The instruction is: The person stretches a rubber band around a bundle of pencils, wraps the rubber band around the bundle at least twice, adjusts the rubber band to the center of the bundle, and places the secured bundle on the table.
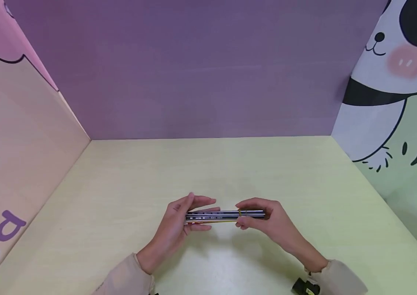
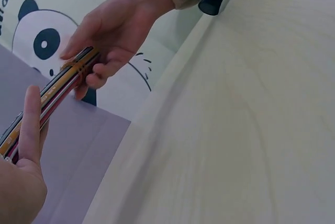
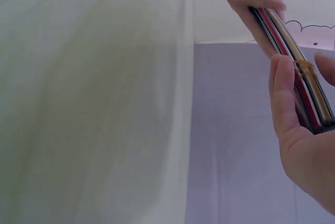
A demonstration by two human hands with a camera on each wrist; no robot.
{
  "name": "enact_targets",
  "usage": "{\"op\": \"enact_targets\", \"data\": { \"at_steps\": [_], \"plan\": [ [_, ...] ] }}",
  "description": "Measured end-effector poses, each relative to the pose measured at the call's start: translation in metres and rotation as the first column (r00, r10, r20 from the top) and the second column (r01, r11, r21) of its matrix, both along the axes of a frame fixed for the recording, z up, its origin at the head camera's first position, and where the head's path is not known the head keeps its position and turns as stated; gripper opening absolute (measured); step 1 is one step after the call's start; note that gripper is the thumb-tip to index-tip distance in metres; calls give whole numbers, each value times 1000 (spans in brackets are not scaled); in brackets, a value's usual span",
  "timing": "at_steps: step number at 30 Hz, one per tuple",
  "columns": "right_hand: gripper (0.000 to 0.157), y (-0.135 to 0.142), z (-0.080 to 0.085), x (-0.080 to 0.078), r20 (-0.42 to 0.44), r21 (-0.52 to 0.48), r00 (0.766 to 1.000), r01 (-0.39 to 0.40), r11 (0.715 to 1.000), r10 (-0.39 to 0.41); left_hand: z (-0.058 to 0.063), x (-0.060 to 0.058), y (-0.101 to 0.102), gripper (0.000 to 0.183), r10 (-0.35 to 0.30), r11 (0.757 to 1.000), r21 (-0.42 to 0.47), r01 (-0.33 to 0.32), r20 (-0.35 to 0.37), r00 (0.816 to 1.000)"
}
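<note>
A bundle of slim pencils [image 1: 217,215], dark striped with some orange and red ones, lies level between both hands above the table. An orange rubber band [image 2: 78,70] is wound round the bundle near its right end. My left hand [image 1: 174,221] holds the left end, with the thumb on the near side and the other fingers stretched behind and below. At the right end my right hand [image 1: 276,223] pinches the bundle between thumb and fingers, right at the band. In the right wrist view the band [image 3: 304,67] shows between the right thumb and fingers.
The pale wood-look table [image 1: 208,168] reaches back to a purple wall [image 1: 208,73]. Side panels carry a pink cartoon and letters on the left and a panda [image 1: 381,65] on the right. A small black device [image 1: 306,287] sits at the right cuff.
</note>
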State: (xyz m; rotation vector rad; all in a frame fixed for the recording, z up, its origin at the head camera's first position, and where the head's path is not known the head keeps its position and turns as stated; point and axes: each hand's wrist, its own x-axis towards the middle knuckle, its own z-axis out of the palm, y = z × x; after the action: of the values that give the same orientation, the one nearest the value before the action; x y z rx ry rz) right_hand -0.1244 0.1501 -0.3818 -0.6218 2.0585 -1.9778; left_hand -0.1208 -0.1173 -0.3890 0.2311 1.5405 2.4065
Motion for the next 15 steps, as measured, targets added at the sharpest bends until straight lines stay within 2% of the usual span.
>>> {"op": "enact_targets", "data": {
  "at_steps": [6,12,15],
  "plan": [
    [28,8,2,-1,-24,47,997,71,996,-70,-2,-1,-3,48,21,1000,13,-21,3,1000],
    [27,-2,1,2,-41,203,999,38,978,-30,-4,8,7,48,-53,998,-24,52,-32,998],
    [28,1,3,2,-74,216,997,39,976,-24,-2,8,6,48,-47,999,-26,46,-21,999]
  ]
}}
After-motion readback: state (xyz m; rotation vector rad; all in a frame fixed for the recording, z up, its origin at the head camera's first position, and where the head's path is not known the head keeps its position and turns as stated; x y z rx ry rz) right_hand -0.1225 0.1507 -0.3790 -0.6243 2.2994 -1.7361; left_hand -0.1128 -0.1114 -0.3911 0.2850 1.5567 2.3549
